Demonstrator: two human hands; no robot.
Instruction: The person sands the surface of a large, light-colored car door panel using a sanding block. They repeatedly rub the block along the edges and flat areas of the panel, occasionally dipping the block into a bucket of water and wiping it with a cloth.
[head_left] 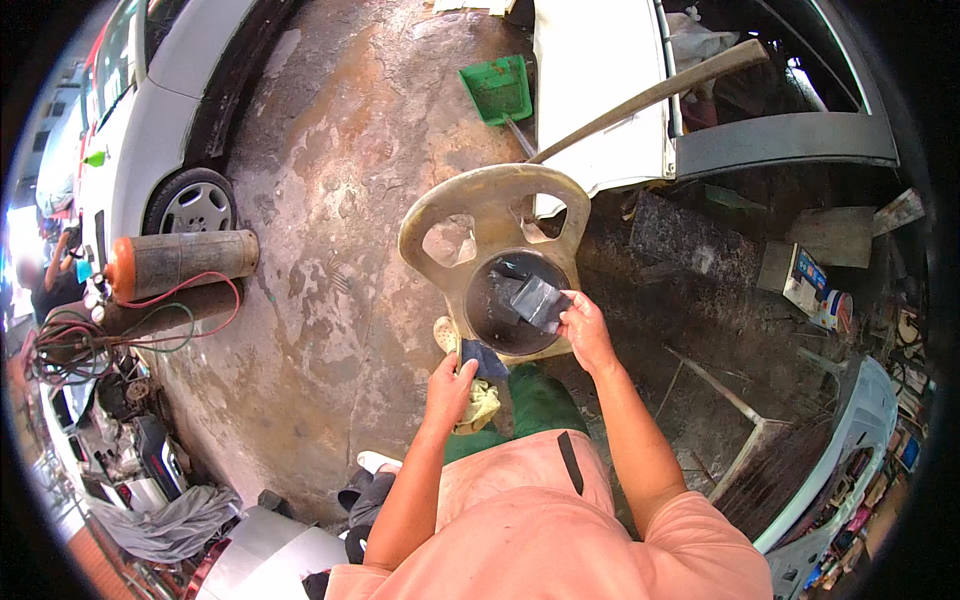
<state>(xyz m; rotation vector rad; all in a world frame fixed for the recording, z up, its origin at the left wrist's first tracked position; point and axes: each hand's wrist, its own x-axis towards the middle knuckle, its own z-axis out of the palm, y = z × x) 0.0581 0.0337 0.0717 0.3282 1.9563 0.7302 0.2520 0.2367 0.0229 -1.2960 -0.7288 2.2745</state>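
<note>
My right hand (586, 335) pinches a folded dark grey sheet (538, 302), like sandpaper, by its right edge. The sheet is over a round black basin (488, 322), which sits within a worn beige plastic chair (470, 190). Left of the basin, my left hand (447, 392) is closed around a pale pad with small holes (445, 333); its lower part is hidden by the fingers. A dark blue piece (486, 362) lies against my left thumb. Under it hangs or rests a crumpled yellow cloth (482, 402); I cannot tell whether my fingers grip it.
Beyond the chair are a green dustpan (500, 92), a long wooden handle (650, 98) and a white vehicle panel (600, 110). A gas cylinder (190, 262) with hoses lies left, by a white car (165, 115). At right stand a metal frame (745, 430) and a pale curved panel (855, 440).
</note>
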